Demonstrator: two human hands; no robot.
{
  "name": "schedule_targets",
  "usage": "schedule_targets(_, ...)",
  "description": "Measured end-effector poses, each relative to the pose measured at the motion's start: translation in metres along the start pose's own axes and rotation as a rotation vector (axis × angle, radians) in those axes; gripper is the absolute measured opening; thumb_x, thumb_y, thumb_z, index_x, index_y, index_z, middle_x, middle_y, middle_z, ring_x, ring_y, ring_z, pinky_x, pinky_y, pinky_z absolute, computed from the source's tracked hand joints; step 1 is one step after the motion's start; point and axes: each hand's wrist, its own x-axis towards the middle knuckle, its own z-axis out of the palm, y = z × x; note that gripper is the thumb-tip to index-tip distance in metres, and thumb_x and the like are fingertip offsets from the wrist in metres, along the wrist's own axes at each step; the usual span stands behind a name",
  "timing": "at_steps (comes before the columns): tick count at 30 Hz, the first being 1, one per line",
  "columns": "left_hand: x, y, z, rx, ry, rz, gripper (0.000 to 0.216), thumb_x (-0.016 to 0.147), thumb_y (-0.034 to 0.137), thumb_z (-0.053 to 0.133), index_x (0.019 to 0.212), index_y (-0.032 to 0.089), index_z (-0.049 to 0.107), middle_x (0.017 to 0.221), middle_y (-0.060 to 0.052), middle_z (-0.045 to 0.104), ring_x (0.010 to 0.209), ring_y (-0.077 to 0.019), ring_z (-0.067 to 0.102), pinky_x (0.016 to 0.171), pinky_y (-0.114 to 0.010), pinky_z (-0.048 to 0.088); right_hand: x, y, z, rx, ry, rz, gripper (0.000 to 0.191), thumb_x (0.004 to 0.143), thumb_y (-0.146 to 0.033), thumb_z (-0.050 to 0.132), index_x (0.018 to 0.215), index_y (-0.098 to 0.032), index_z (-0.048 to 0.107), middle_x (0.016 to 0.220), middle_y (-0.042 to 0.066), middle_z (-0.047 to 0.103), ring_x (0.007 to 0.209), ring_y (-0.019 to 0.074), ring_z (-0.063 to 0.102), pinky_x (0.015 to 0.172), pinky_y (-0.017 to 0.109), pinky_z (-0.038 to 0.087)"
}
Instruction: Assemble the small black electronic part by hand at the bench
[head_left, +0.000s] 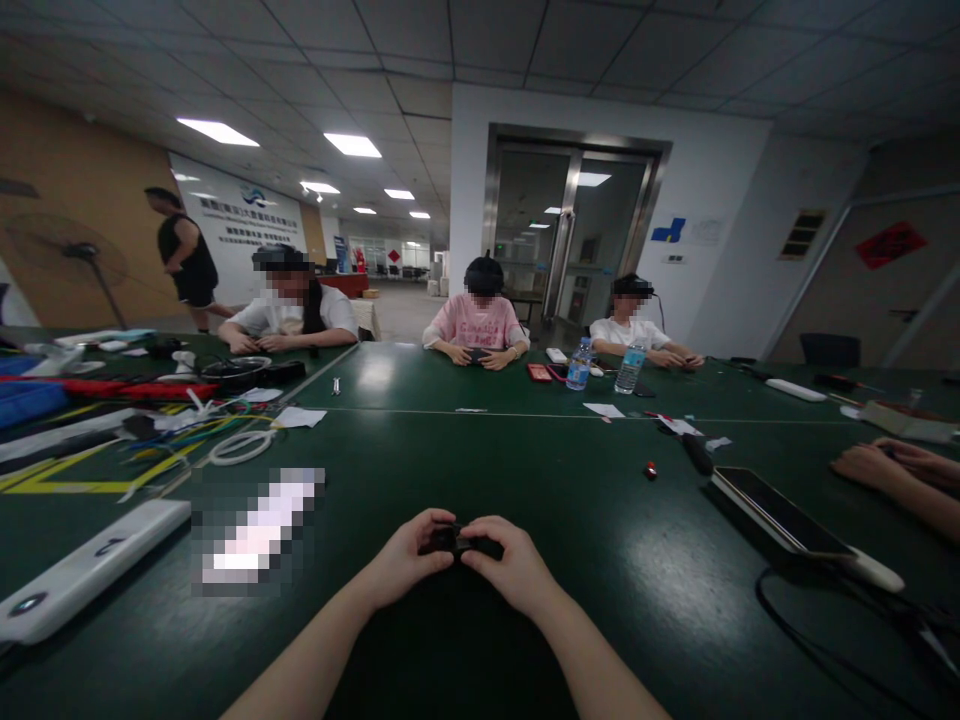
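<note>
My left hand (pixel 405 562) and my right hand (pixel 510 567) meet low over the dark green table (pixel 465 450), just in front of me. Both are closed round a small black object (pixel 455 541), pinched between thumbs and fingertips. Only its top shows between the fingers, so I cannot make out what it is. My forearms run down to the bottom edge of the picture.
A phone (pixel 780 512) lies to the right beside a black cable (pixel 817 620). A white bar (pixel 82 568) lies at left, with coloured wires (pixel 187 432) and a white cable coil (pixel 240 446) beyond. Three people sit across the table; two water bottles (pixel 579 364) stand there. Another person's hands (pixel 885 464) rest at right.
</note>
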Motion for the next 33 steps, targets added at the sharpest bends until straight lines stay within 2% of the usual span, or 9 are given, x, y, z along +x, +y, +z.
schedule_targets(8,0.0007,-0.0015,0.0032,0.079,0.023,0.01,0.043,0.072,0.013,0.063,0.112,0.02,0.047,0.109,-0.007,0.059,0.103,-0.0224,0.056,0.091,-0.039,0.042,0.0007,0.0041,0.0014,-0.036,0.009,-0.018,0.024,0.073,-0.021,0.063,0.097,-0.027,0.064,0.106,0.001,0.06,0.102,0.0174,0.056,0.092,0.034,0.043)
schedule_targets(15,-0.002,0.0004,0.0016,0.528,0.169,0.132,0.038,0.069,0.018,0.065,0.106,0.023,0.058,0.109,-0.007,0.056,0.105,-0.0256,0.051,0.095,-0.041,0.038,0.0037,0.0082,0.0049,-0.181,0.027,0.02,0.025,0.071,-0.025,0.065,0.095,-0.031,0.065,0.107,-0.001,0.063,0.105,0.0208,0.053,0.096,0.04,0.037)
schedule_targets(17,-0.0025,0.0022,0.0009,0.595,0.186,0.126,0.038,0.069,0.02,0.065,0.106,0.023,0.06,0.109,-0.008,0.056,0.105,-0.0265,0.05,0.094,-0.041,0.038,0.0039,0.0074,0.0062,-0.202,0.032,0.03,0.024,0.071,-0.026,0.065,0.095,-0.031,0.066,0.105,-0.001,0.063,0.106,0.0217,0.052,0.095,0.041,0.036)
schedule_targets(28,-0.002,-0.0041,-0.0022,0.669,0.163,0.109,0.04,0.071,0.026,0.065,0.111,0.024,0.058,0.113,-0.008,0.058,0.108,-0.0278,0.049,0.095,-0.042,0.036,0.0024,0.0061,0.0057,-0.203,0.015,0.092,0.025,0.072,-0.029,0.063,0.096,-0.033,0.064,0.108,-0.002,0.061,0.11,0.0243,0.049,0.094,0.045,0.035)
schedule_targets(33,-0.0022,-0.0043,-0.0031,0.683,0.161,0.104,0.044,0.072,0.028,0.064,0.115,0.023,0.055,0.116,-0.009,0.057,0.11,-0.0279,0.049,0.095,-0.041,0.037,0.0026,0.007,0.0055,-0.216,0.018,0.092,0.024,0.072,-0.029,0.063,0.096,-0.033,0.065,0.108,-0.002,0.061,0.109,0.0233,0.049,0.094,0.042,0.036)
